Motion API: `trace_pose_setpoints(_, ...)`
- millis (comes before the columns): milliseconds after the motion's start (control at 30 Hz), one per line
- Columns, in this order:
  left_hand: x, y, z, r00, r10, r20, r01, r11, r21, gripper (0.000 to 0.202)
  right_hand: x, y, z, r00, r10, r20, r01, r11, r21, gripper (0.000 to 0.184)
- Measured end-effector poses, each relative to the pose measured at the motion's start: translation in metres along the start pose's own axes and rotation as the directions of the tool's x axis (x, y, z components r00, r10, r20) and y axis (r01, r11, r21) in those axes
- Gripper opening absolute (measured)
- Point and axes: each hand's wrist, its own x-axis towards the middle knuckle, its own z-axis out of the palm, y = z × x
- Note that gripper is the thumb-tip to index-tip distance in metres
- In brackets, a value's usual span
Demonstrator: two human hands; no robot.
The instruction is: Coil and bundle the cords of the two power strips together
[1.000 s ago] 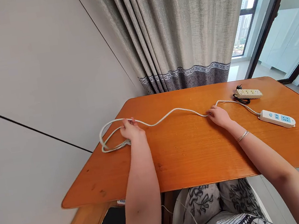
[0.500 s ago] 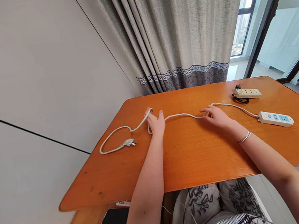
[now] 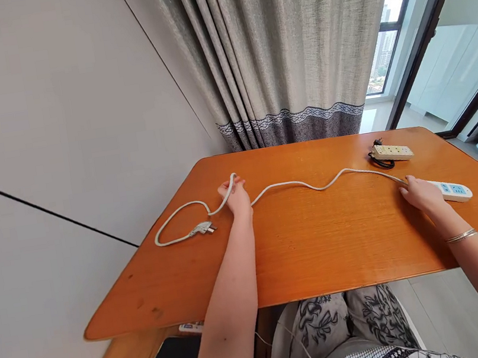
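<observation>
The right hand (image 3: 421, 193), its grip unclear, hides the left end of the white power strip (image 3: 455, 190); the left hand (image 3: 236, 198) loosely holds the white cord (image 3: 291, 182).

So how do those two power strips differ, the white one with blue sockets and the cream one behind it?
The white strip has blue socket panels; the cream strip shows none. The white strip's white cord stretches across the table, while the black cord by the cream strip is bunched up. The right hand partly covers the white strip; the cream strip lies untouched. Both rest on the table, sockets facing up.
</observation>
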Motion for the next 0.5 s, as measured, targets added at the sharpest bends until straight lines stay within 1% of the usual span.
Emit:
trace_pose_setpoints(67, -0.003, 0.002, 0.001, 1.000, -0.007, 0.019, 0.008, 0.999, -0.038, 0.024, 0.004, 0.014, 0.003, 1.000, 0.023, 0.005, -0.022, 1.000, -0.022, 0.041)
trace_pose_setpoints(167, -0.006, 0.005, 0.001, 0.999, -0.025, 0.042, 0.028, 0.997, -0.065, 0.019, 0.014, 0.033, 0.002, 0.997, 0.066, -0.039, -0.066, 0.998, -0.011, 0.046)
trace_pose_setpoints(267, -0.003, 0.009, -0.003, 0.999, -0.035, 0.018, 0.037, 0.996, -0.083, 0.013, 0.029, 0.049, 0.000, 0.990, 0.123, -0.073, -0.123, 0.992, 0.010, 0.049)
trace_pose_setpoints(333, 0.004, 0.013, -0.011, 0.998, -0.047, -0.037, 0.044, 0.994, -0.096, 0.014, 0.041, 0.058, -0.002, 0.983, 0.167, -0.078, -0.165, 0.986, 0.029, 0.050)
trace_pose_setpoints(400, 0.014, 0.016, -0.021, 0.989, -0.077, -0.123, 0.065, 0.993, -0.100, 0.017, 0.053, 0.063, -0.003, 0.977, 0.196, -0.083, -0.192, 0.980, 0.048, 0.052)
trace_pose_setpoints(433, 0.019, 0.017, -0.027, 0.980, -0.098, -0.171, 0.082, 0.992, -0.098, 0.017, 0.059, 0.065, -0.002, 0.975, 0.202, -0.091, -0.197, 0.979, 0.056, 0.054)
trace_pose_setpoints(500, 0.026, 0.018, -0.036, 0.960, -0.137, -0.244, 0.119, 0.989, -0.089, 0.016, 0.070, 0.067, -0.001, 0.975, 0.176, -0.136, -0.167, 0.983, 0.074, 0.055)
